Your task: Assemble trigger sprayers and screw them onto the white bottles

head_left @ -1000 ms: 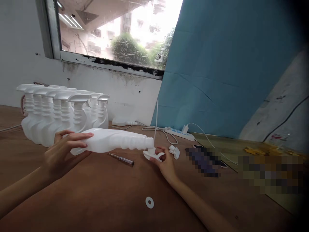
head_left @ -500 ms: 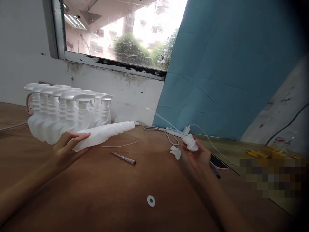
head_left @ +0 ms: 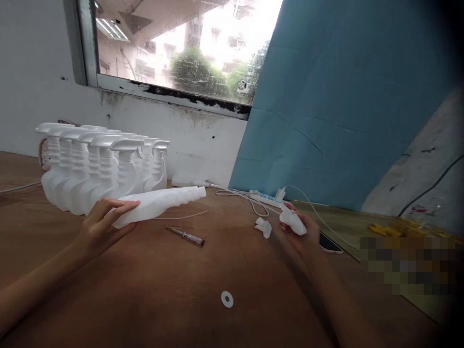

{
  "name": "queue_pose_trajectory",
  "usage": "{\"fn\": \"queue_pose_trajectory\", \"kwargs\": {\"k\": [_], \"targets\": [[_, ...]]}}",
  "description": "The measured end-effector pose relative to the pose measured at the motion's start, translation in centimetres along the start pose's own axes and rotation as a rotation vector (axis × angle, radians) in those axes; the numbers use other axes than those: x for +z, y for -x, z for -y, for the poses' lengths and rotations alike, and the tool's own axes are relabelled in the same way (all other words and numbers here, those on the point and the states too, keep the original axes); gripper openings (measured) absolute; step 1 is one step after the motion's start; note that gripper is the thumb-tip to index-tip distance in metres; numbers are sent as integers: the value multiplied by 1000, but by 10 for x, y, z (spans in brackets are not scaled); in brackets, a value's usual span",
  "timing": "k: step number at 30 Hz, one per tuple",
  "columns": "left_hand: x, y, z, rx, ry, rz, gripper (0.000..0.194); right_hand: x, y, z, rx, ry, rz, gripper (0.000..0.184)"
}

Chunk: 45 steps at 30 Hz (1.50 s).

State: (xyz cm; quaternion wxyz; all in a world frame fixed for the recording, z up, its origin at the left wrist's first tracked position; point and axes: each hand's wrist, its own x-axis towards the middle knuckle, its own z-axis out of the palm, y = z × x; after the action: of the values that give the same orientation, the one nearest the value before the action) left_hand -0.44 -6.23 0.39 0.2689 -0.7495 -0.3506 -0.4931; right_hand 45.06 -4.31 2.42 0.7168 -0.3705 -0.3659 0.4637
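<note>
My left hand (head_left: pixel 105 224) is closed around the lower part of a white plastic bottle (head_left: pixel 155 205). The bottle is tilted on its side above the table, its bare, ribbed neck pointing right. On the right, my right hand (head_left: pixel 302 232) grips a white spray head (head_left: pixel 293 222); my fingers are partly hidden behind it. A small white plastic piece (head_left: pixel 263 227) lies on the table just left of that hand. Between the hands are a clear-handled screwdriver (head_left: pixel 185 236) and a thin white tube (head_left: pixel 184 215). Closer to me lies a flat white ring (head_left: pixel 227 299).
Several white spray bottles (head_left: pixel 81 169) with heads on stand upright at the back left. A power strip (head_left: pixel 270 198) with cables lies by the blue curtain (head_left: pixel 319 106). A phone (head_left: pixel 330 243) is beyond my right hand, with yellow items (head_left: pixel 398 227) farther right.
My right hand has shifted slightly right and turned the spray head. The thin tube seen reaching up-left from it before no longer shows. The bottle's neck has moved slightly right and down.
</note>
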Motion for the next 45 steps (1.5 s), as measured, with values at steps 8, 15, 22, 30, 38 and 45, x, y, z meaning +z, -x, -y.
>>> {"fn": "queue_pose_trajectory", "kwargs": {"k": [8,15,22,30,38,45], "targets": [[0,-3,2,112,-41,-28,54,2,1,-2,3,11,38,29],[0,-1,4,118,-11,-10,53,4,3,-4,21,59,80,25],[-1,-2,1,184,36,31,54,6,4,-5,54,90,142,25],[4,-2,-5,284,84,186,49,70,50,-20,204,377,455,47],[12,-24,-8,101,264,329,41,111,46,-35,-13,527,481,35],[22,-17,-13,-212,544,537,36,98,49,-59,-237,720,487,33]]}}
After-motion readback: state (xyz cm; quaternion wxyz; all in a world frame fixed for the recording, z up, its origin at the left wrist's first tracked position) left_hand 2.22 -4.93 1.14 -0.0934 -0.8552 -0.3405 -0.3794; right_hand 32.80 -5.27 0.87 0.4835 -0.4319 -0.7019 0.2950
